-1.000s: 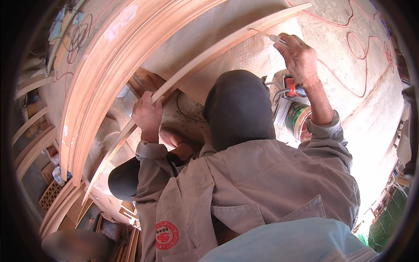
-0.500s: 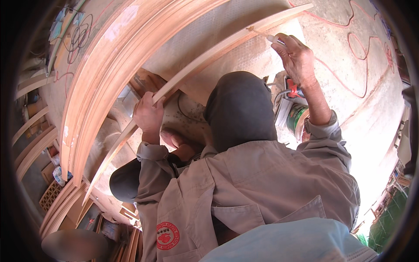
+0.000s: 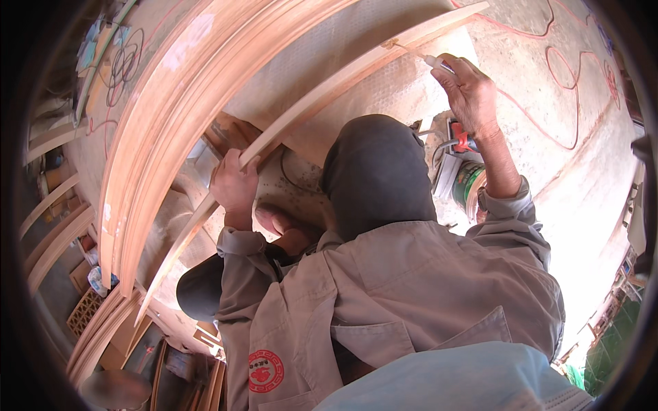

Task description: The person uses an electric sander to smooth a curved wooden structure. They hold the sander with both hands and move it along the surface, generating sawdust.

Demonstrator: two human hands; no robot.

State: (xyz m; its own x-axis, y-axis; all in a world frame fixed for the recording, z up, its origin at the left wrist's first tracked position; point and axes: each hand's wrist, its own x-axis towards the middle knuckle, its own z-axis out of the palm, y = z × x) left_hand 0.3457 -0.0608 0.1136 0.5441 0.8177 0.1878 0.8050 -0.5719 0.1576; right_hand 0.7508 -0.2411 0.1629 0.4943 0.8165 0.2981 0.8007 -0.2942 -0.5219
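Note:
A long, thin curved wooden strip (image 3: pixel 322 89) runs from lower left to upper right in front of me. My left hand (image 3: pixel 233 181) grips it near its middle, fingers wrapped around the edge. My right hand (image 3: pixel 471 92) is closed on a small white pen-like tool (image 3: pixel 433 63), whose tip touches the strip near its far end. My dark head covering (image 3: pixel 377 171) and grey jacket (image 3: pixel 411 294) fill the middle of the view and hide whatever lies below them.
A stack of wide curved wooden mouldings (image 3: pixel 157 137) arcs along the left. A red and green power tool (image 3: pixel 465 168) sits on the concrete floor by my right forearm. A red cable (image 3: pixel 569 103) loops over the floor at right. More curved wood pieces (image 3: pixel 55 233) lie far left.
My right hand has shifted very slightly along the strip with the white tool. The left hand keeps the same grip.

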